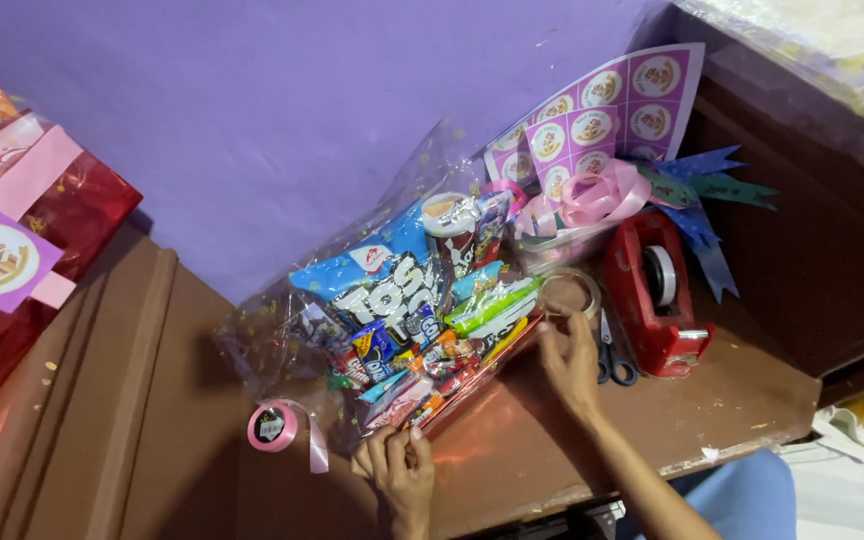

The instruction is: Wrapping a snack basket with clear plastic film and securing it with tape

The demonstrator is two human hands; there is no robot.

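While pinching cellophane wrap [282,320] at near corner of snack hamper [422,320] on brown surface [552,450], left hand [400,470] grip closed on film; right hand [570,362] fingers loosely spread beside tape roll [569,293]. Best kept taut, folds flat.

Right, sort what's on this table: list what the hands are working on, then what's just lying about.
In hand:
left hand pinching the cellophane wrap
right hand at the clear tape roll
snack hamper

Lying about:
pink ribbon spool
scissors
red tape dispenser
sticker sheet
ribbon bows
red wrapped hamper
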